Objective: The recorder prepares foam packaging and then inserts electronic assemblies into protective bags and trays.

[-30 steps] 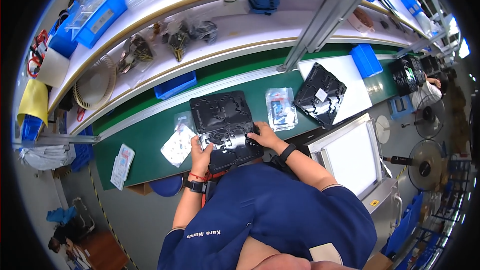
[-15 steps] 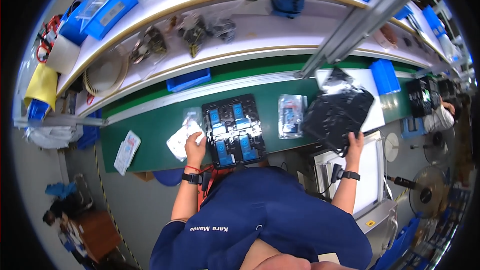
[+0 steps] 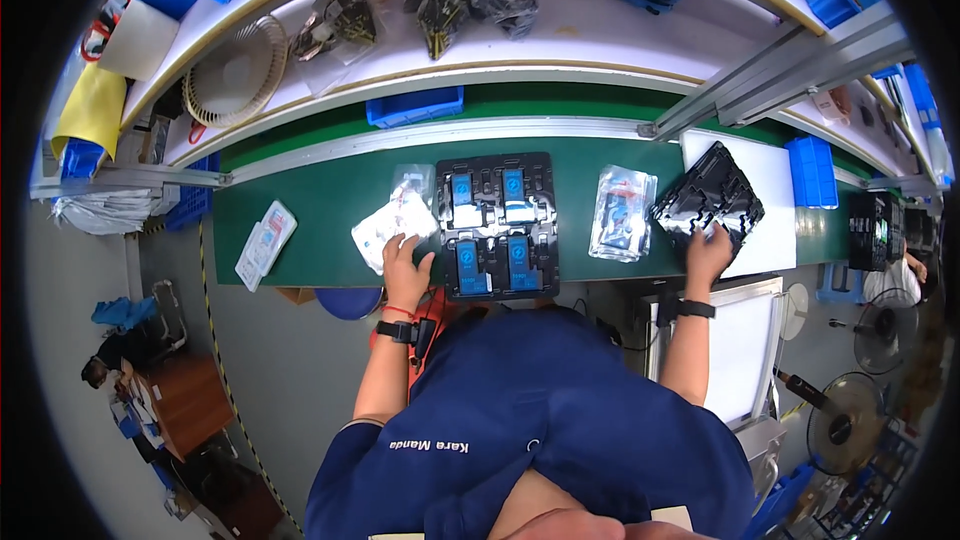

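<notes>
My left hand [image 3: 407,278] rests at the near edge of the white plastic packets [image 3: 385,232], fingers stretched out and apart. Just right of it lies a black molded tray [image 3: 497,225] with blue-labelled flat parts in its pockets. My right hand [image 3: 708,254] has bent fingers on the near part of some stacked black plastic trays [image 3: 712,198], which lie turned at an angle, partly over a white board [image 3: 775,230]. Between the two trays is a clear bag [image 3: 622,213] holding blue and silver flat parts.
More white packets [image 3: 266,243] lie on the left of the green table [image 3: 330,180]. A blue bin [image 3: 415,106] sits behind the tray, another blue bin [image 3: 811,172] at the right. Shelves [image 3: 590,40] and a metal post [image 3: 760,85] stand over the back edge.
The stacked black trays have come down from a raised, tilted position onto the board, with my right hand moving inward over them. My left hand's fingers have spread on the packets. The view has shifted.
</notes>
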`<action>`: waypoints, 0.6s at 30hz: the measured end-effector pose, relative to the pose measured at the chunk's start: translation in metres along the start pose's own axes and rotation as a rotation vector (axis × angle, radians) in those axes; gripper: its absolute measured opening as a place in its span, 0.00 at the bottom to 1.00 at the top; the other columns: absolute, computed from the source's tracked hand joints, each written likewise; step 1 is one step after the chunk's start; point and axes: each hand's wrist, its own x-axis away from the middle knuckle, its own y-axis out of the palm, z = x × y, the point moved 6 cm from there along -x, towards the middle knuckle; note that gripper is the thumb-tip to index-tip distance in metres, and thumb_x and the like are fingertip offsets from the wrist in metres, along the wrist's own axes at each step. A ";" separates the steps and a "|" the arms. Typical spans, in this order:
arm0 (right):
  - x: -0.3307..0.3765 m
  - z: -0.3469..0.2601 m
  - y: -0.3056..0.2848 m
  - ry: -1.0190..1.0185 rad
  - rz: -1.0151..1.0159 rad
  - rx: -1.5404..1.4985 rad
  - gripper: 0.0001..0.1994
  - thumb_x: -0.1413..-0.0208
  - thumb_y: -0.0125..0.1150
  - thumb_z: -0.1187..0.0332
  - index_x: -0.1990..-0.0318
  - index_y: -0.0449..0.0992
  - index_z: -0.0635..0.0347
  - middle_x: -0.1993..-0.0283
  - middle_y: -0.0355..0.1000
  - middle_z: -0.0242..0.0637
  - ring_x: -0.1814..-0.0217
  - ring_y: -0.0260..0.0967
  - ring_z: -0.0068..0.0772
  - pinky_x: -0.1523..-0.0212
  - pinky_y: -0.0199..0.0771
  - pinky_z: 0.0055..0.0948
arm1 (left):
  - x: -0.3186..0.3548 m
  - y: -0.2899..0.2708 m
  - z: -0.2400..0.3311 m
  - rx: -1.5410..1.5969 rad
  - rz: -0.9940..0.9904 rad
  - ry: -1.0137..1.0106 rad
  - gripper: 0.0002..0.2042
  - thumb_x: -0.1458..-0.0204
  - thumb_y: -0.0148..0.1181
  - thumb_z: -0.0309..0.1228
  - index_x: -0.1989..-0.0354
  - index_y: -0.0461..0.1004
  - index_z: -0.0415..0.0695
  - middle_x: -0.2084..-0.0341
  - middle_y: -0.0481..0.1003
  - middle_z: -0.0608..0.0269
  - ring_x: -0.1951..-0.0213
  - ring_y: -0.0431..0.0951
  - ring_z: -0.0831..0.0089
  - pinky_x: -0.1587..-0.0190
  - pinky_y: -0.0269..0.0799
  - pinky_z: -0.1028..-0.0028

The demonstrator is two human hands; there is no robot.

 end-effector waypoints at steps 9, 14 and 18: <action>0.092 -0.262 0.102 -0.573 -0.642 -0.352 0.06 0.63 0.63 0.66 0.74 0.76 0.55 0.70 0.74 0.38 0.64 0.70 0.41 0.62 0.68 0.35 | -0.004 0.003 -0.014 -0.144 0.078 0.064 0.18 0.61 0.60 0.24 0.57 0.70 0.38 0.49 0.62 0.47 0.44 0.58 0.48 0.46 0.58 0.59; 0.109 -0.290 0.122 -0.540 -0.653 -0.004 0.13 0.59 0.62 0.62 0.67 0.74 0.59 0.64 0.72 0.41 0.56 0.68 0.43 0.58 0.67 0.39 | -0.003 0.019 -0.053 -0.128 -0.048 0.036 0.13 0.58 0.57 0.25 0.60 0.72 0.39 0.54 0.68 0.46 0.47 0.64 0.50 0.48 0.61 0.59; 0.111 -0.302 0.121 -0.433 -0.733 0.170 0.18 0.59 0.63 0.60 0.63 0.71 0.62 0.61 0.72 0.44 0.52 0.66 0.45 0.55 0.65 0.40 | -0.003 0.021 -0.058 -0.098 0.067 0.080 0.08 0.57 0.55 0.24 0.66 0.73 0.38 0.61 0.72 0.47 0.54 0.70 0.50 0.51 0.64 0.62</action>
